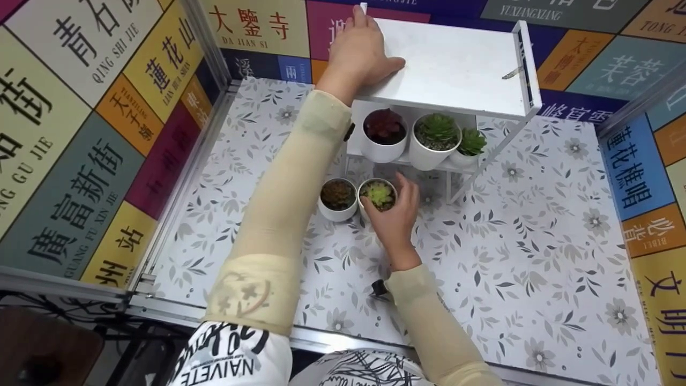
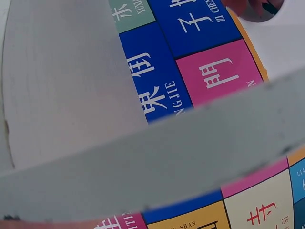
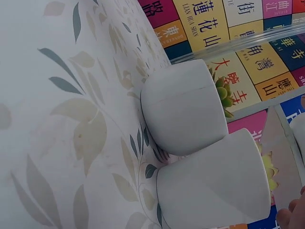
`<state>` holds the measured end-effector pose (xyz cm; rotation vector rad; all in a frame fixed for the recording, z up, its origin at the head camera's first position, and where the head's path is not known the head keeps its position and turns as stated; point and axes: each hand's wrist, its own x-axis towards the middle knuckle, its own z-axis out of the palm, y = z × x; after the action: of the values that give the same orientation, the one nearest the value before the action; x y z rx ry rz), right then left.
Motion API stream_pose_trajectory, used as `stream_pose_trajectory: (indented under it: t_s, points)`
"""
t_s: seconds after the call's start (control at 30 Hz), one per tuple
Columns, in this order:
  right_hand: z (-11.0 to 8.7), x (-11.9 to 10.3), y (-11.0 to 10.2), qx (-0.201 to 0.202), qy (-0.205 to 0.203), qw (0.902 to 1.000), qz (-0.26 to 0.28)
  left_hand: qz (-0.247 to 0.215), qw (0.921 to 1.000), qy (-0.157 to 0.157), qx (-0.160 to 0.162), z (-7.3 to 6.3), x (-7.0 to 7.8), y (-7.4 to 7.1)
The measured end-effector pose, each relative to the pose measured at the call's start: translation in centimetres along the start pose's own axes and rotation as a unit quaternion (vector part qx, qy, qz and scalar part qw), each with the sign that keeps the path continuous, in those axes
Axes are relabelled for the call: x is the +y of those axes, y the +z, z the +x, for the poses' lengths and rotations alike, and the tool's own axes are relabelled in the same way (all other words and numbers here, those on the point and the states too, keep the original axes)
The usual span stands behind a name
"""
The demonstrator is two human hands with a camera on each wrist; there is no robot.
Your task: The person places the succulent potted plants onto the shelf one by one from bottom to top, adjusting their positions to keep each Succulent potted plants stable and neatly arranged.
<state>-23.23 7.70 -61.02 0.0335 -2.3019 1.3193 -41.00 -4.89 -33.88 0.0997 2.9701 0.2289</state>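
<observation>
My left hand (image 1: 362,53) grips the left end of the white shelf (image 1: 455,67), thumb spread on the top board, fingers over the end. In the left wrist view the shelf's pale rail (image 2: 157,162) crosses close up. In the head view my right hand (image 1: 399,212) is around the top of a yellow-green potted succulent (image 1: 379,194), thumb left, fingers right. That white pot (image 3: 214,186) stands on the floral surface, and fingertips (image 3: 293,212) show just above its rim in the right wrist view. Touching it is a brown potted succulent (image 1: 338,195).
On the lower shelf level stand a dark-red potted succulent (image 1: 384,127), a larger green one (image 1: 437,131) and a small green one (image 1: 471,142). Slanting shelf legs (image 1: 466,187) reach the floral tabletop (image 1: 546,257). Colourful lettered walls (image 1: 161,75) enclose it.
</observation>
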Motion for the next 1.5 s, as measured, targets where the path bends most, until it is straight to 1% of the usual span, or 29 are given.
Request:
stream_pose_trajectory:
  t_s: [0.3,0.7,0.93,1.07,1.37,1.5]
  points:
    - [-0.2,0.7,0.2,-0.015,0.014,0.9998,0.001,-0.001,1.0,0.001,0.0,0.1,-0.1,0.0]
    - [-0.6,0.9,0.4,-0.036,0.045,0.9981,-0.019,0.0,1.0,0.001,0.002,0.1,0.0,0.1]
    - [-0.8,1.3,0.6,-0.048,0.061,0.997,-0.005,0.003,1.0,-0.002,-0.003,0.0,0.1,-0.1]
    - [-1.0,1.7,0.9,-0.051,0.071,0.9962,-0.004,0.003,0.9999,-0.004,-0.009,-0.1,0.1,-0.2]
    - [-1.1,2.3,1.1,-0.052,0.075,0.9958,-0.005,0.001,0.9999,-0.005,-0.011,-0.2,0.1,-0.3]
    - [-1.2,2.5,1.2,-0.055,0.089,0.9945,-0.004,0.002,0.9999,-0.005,-0.009,0.0,0.2,-0.2]
